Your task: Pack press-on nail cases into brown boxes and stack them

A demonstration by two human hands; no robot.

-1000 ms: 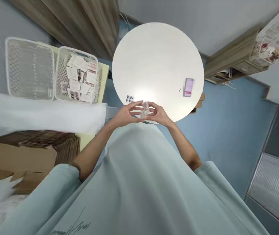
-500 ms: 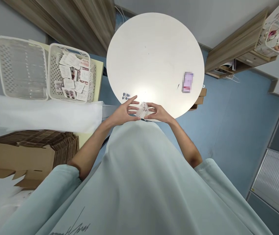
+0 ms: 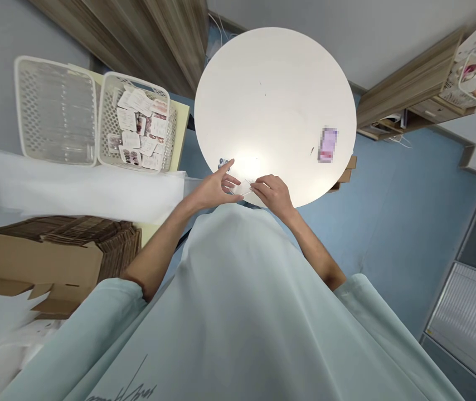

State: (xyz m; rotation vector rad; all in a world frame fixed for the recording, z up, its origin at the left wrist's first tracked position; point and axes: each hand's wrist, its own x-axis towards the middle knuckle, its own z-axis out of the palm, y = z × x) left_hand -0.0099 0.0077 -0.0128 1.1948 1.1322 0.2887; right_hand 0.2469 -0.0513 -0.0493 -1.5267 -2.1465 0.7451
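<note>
At the table's near edge, my left hand (image 3: 218,188) curls around the left side of a small whitish clear packet (image 3: 243,189), index finger raised away from it. On the packet's right side, my right hand (image 3: 275,195) has its fingertips and thumb pinched at the edge. The packet's contents are too small to make out. Just beyond my left fingers lies a small cluster of dark blue round pieces (image 3: 223,164), partly covered by the index finger. All of this is over the white round table (image 3: 275,83).
A purple, blurred-out rectangular item (image 3: 328,145) lies on the table's right side. To the left are a basket of small packs (image 3: 133,133), another clear-bottomed basket (image 3: 56,111), white sheeting (image 3: 137,192) and stacked flattened cardboard boxes (image 3: 37,259). A wooden cabinet (image 3: 413,83) stands at the right.
The right fingers have moved from spread beside the packet to pinched together at its edge. The packet looks flatter and more turned. The whole view has shifted slightly.
</note>
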